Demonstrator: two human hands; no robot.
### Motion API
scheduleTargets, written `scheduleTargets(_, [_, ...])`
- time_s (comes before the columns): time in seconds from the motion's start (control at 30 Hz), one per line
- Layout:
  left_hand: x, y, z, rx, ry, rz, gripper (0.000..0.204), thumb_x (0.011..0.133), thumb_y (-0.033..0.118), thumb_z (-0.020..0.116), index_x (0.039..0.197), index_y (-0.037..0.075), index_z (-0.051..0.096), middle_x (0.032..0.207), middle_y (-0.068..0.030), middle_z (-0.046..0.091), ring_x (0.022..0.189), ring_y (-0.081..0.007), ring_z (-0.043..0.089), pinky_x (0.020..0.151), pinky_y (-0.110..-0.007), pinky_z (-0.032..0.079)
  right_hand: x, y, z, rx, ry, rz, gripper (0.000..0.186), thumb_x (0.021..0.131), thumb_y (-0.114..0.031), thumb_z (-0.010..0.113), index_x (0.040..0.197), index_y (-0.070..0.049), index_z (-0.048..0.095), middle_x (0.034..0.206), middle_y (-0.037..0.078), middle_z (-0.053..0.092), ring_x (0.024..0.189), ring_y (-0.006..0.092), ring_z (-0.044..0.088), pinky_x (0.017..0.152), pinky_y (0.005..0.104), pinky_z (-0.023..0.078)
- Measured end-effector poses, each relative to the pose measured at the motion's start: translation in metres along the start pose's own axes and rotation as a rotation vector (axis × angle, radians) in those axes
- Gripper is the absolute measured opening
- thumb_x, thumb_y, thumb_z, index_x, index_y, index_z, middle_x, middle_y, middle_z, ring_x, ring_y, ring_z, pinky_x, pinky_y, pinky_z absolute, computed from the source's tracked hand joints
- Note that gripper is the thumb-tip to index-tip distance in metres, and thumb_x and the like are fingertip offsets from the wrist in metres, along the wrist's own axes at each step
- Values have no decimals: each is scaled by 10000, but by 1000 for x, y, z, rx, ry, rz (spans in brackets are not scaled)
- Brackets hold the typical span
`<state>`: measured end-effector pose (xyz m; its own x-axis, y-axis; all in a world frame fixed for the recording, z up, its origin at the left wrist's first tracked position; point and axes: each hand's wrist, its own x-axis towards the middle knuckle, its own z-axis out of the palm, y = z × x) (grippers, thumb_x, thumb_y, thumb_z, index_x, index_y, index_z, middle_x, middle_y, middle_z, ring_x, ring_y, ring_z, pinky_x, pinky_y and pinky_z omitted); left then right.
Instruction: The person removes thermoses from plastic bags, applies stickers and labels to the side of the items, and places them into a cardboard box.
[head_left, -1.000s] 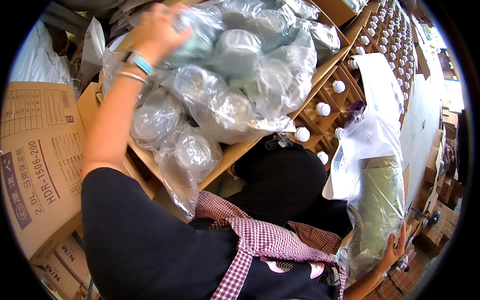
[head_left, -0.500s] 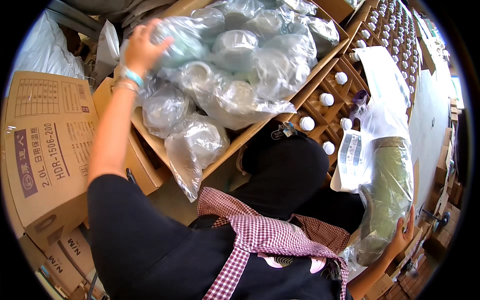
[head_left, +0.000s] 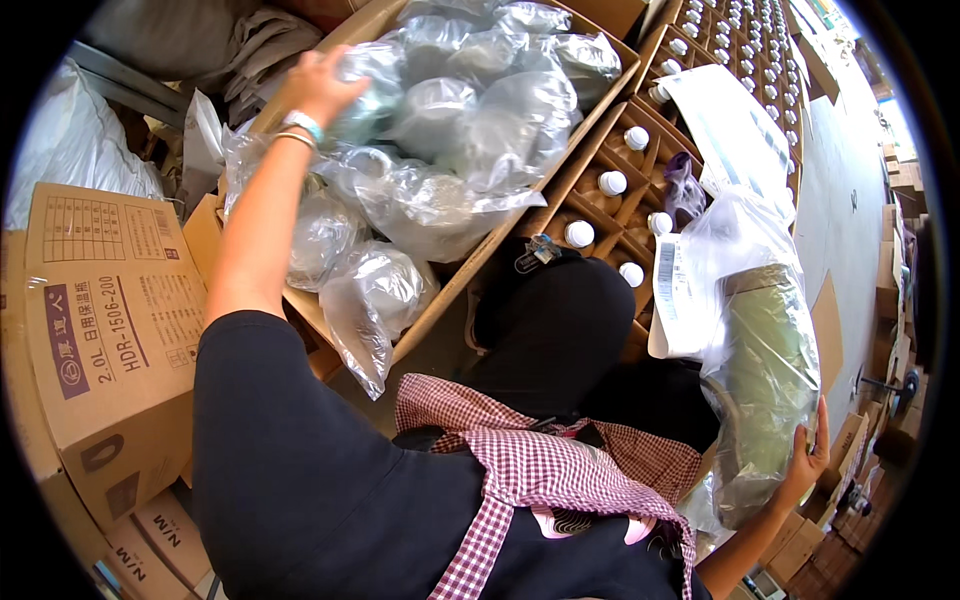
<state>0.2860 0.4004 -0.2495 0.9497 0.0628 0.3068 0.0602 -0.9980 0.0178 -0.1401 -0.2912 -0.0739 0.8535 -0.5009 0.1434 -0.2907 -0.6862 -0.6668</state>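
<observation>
My left hand (head_left: 322, 88) reaches to the far left of an open cardboard box (head_left: 400, 345). Its fingers and thumb are spread, touching a pale green item in clear plastic (head_left: 368, 92). Around that item lie several rounded, see-through items in clear bags (head_left: 432, 112). On my right side, my right hand (head_left: 803, 462) curves round the outer side of a green cylindrical container in a clear bag (head_left: 765, 370), holding it beside my thigh. The bag hides the container's ends. A white printed sheet (head_left: 666, 300) rests against this bag.
Right of the box stands a divided carton (head_left: 600, 225) with several white-capped bottles (head_left: 612, 183). A white paper sheet (head_left: 730, 125) and something purple (head_left: 684, 190) lie on it. At left is a closed cardboard carton (head_left: 110, 340), with a white sack (head_left: 80, 140) behind it.
The view has shifted, so the boxes appear further left. My left hand has moved rightward over the box, against the pale green item. My right hand keeps its hold on the green container.
</observation>
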Motion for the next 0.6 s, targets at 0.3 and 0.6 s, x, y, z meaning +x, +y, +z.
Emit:
scheduleTargets(0.3, [-74, 80, 25, 75, -36, -25, 739, 713, 521, 764, 1387, 323, 535, 1385, -185, 495, 1152, -491, 543, 997, -523, 492, -7, 20, -25, 14, 91, 39, 567, 879, 128, 540, 1429, -8, 544, 1453, 125, 561, 1359, 216, 491, 1157, 329, 313])
scheduleTargets(0.6, [-120, -47, 57, 361, -569, -467, 558, 939, 461, 550, 1465, 277, 528, 1560, -99, 432, 1532, -324, 176, 1133, -693, 247, -5, 59, -31, -3, 78, 112, 552, 877, 128, 542, 1412, -6, 562, 1428, 115, 586, 1340, 210, 510, 1144, 325, 333])
